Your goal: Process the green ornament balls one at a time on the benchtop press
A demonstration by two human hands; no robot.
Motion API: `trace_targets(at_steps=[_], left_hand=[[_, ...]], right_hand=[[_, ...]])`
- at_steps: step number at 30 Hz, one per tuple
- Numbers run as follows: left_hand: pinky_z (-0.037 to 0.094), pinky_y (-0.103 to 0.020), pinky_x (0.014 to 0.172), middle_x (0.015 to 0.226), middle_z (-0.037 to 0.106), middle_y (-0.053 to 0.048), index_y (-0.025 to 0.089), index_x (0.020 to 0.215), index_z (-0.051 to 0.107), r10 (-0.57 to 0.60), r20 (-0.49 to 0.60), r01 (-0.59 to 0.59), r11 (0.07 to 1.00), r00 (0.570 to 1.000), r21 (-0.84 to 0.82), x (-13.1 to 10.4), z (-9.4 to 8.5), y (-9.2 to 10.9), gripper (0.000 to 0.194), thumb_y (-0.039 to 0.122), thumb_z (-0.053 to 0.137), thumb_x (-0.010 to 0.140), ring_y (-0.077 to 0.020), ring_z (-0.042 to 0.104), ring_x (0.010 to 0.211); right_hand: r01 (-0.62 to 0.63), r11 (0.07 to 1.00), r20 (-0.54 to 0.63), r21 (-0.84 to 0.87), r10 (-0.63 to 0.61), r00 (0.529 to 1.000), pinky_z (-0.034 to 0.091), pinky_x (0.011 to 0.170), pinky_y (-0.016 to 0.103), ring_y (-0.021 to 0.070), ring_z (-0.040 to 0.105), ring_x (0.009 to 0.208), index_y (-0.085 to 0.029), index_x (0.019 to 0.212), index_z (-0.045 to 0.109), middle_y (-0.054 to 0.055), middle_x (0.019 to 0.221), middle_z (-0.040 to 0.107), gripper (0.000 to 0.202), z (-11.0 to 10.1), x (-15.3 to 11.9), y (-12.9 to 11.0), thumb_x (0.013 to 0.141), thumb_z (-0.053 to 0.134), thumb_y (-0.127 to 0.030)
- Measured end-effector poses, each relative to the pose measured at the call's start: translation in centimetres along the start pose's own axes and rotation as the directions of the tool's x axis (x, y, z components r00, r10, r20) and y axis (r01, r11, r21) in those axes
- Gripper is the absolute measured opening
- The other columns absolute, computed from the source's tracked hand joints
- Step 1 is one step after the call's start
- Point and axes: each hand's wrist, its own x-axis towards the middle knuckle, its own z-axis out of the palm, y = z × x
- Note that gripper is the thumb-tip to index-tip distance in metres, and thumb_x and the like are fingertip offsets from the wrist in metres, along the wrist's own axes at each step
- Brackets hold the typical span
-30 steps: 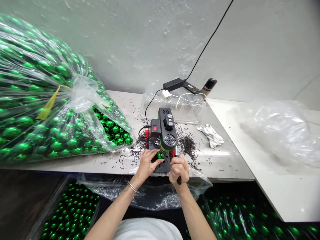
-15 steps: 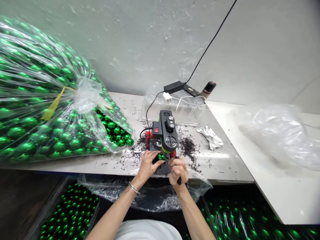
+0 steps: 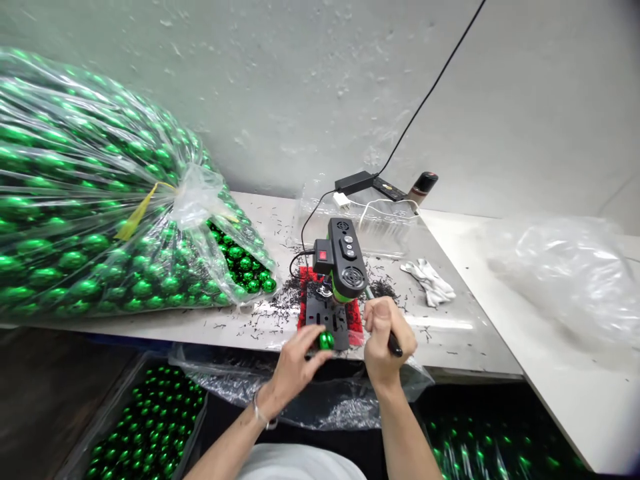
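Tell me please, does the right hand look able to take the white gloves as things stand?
Probably yes, but not at once: the right hand is closed around the black handle and would need to release it. The white gloves lie nearby, with nothing tall between.
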Motion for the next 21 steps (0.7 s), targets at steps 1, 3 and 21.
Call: trace_targets(at_steps=[1, 3, 21], left_hand=[[0.057, -0.038, 0.096, 0.122, 0.070, -0.013, 0.021, 0.130, 0.061, 0.051, 0.055, -0.051, 0.999, 0.997, 0.002, -1.5, -0.1, 0.1, 0.039, 0.036, 0.064, 0.093, -0.0255, 0.068, 0.112], [0.061, -0.033, 0.088, 0.121, 0.070, -0.012, 0.021, 0.132, 0.057, 0.089, 0.132, -0.098, 0.993, 0.987, 0.060, -4.2, 0.0, 0.1, 0.039, 0.035, 0.062, 0.095, -0.0230, 0.072, 0.105], [0.048, -0.040, 0.082, 0.113, 0.068, -0.013, 0.016, 0.114, 0.064, -0.108, 0.058, 0.020, 0.610, 0.992, 0.792, 8.6, -9.0, -4.9, 0.036, -0.001, 0.052, 0.084, -0.0266, 0.062, 0.094]], right_hand=[[0.010, 1.000, -0.018, 0.001, -0.010, 1.000, 0.039, 0.056, 0.028, 0.0110, 0.050, 0.058, -0.021, 0.064, 0.046, -0.002, 0.061, 0.048, 0.035, 0.1, -0.1, 0.1, 0.098, 0.043, -0.017], [0.030, 1.000, -0.049, -0.001, -0.030, 0.998, 0.037, 0.055, 0.028, 0.0112, 0.050, 0.057, -0.021, 0.063, 0.047, -0.002, 0.060, 0.049, 0.035, 0.3, -0.7, 0.5, 0.098, 0.044, -0.017], [0.129, 0.991, -0.026, 0.036, -0.128, 0.991, 0.038, 0.056, 0.028, 0.0112, 0.052, 0.061, -0.020, 0.065, 0.044, -0.002, 0.064, 0.051, 0.032, 0.4, -1.8, 1.8, 0.093, 0.044, -0.006]])
